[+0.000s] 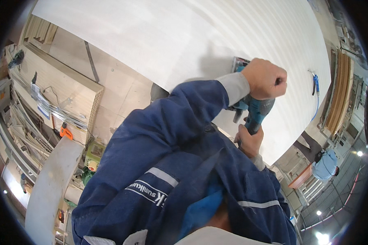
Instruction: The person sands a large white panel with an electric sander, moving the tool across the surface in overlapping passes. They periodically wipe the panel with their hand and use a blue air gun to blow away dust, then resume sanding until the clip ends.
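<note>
Fingers curled tight, the left hand [268, 78] clasps the teal power tool [255, 111] from above, and the right hand [250, 141] wraps its near end! The tool sits on the broad white panel [151, 34], blue air gun [316, 84] lying near the right edge.

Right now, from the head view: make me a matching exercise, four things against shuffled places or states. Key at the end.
Things
1. Teal power tool
2. Blue air gun
3. Orange handle
4. White panel

Places or states
A. Lying near the panel's right edge
B. Large and flat, beneath the power tool
C. Gripped by the left hand and right hand
D. At the picture's left, off the panel

Pairs: 1-C, 2-A, 3-D, 4-B
</note>
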A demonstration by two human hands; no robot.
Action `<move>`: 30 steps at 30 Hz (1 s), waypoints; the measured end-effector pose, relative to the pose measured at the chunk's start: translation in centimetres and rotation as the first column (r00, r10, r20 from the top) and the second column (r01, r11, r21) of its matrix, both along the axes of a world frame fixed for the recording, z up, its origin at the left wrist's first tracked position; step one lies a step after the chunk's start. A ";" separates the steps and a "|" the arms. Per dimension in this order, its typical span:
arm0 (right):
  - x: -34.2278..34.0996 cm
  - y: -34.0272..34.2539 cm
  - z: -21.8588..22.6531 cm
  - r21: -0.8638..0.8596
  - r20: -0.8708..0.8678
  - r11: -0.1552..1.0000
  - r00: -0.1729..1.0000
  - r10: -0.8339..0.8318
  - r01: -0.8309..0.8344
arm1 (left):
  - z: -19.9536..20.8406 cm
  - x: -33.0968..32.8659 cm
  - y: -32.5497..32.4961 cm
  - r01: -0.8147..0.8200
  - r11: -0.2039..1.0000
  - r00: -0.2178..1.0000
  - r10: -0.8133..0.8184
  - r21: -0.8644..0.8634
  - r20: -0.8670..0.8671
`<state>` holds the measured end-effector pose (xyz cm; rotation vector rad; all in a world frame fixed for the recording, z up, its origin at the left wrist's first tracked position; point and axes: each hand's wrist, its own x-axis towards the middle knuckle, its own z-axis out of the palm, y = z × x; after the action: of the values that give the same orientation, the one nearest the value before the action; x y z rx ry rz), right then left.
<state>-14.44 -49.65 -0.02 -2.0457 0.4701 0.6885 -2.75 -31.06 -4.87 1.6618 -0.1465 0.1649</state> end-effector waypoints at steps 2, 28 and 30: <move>1.4 3.2 0.0 0.069 0.023 0.994 0.997 0.079 -0.080 | -0.2 1.0 3.2 -0.043 0.999 0.999 0.043 0.003 0.018; 7.7 22.0 1.4 -0.071 0.000 0.937 0.940 0.342 -0.341 | -1.1 3.4 22.7 -0.213 0.973 0.967 0.223 -0.083 0.125; 8.0 23.5 1.1 0.000 0.062 0.936 0.934 0.353 -0.353 | -1.2 4.7 24.2 -0.175 0.984 0.977 0.176 -0.015 0.123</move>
<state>-6.41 -26.12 1.05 -2.1566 0.0588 0.8348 1.93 -6.83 -6.03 1.6599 -0.0925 0.4020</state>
